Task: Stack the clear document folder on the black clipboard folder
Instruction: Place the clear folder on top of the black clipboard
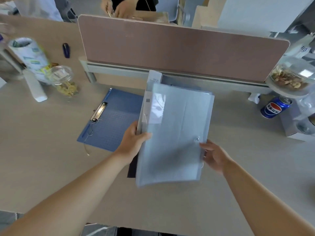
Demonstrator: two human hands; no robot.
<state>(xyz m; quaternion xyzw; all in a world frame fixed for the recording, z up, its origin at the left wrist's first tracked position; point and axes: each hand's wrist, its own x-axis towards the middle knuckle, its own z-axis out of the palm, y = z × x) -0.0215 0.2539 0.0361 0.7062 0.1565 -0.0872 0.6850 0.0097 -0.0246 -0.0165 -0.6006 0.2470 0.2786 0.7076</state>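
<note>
Folder (175,132) lengthwise away, over black clipboard (132,167)

The clear document folder (175,133) is frosted, translucent plastic with a slight sheen and a small metal snap (197,139). The blue clipboard (112,118) looks matt with a shiny metal clip (99,111). The desk (42,150) is pale, matt wood-grain laminate.

The clear document folder (177,130) — translucent, snap-buttoned — covers the black clipboard folder (132,167), only a dark edge showing.
</note>
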